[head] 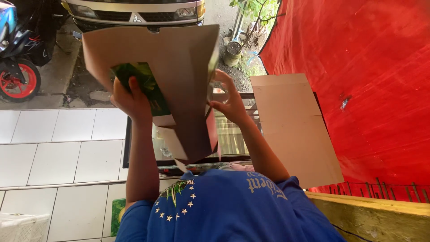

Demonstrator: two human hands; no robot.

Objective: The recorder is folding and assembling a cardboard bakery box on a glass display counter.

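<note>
Cardboard box (179, 76), unfolded, is held up between both hands: left hand (132, 101) clamped on its green printed panel, right hand (230, 103) pinching the opposite edge, long axis slanting.

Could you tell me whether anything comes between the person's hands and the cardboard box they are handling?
Nothing visible does. The left hand already grips the folded cardboard box at its green printed panel, and the right hand holds its opposite edge directly.
</note>
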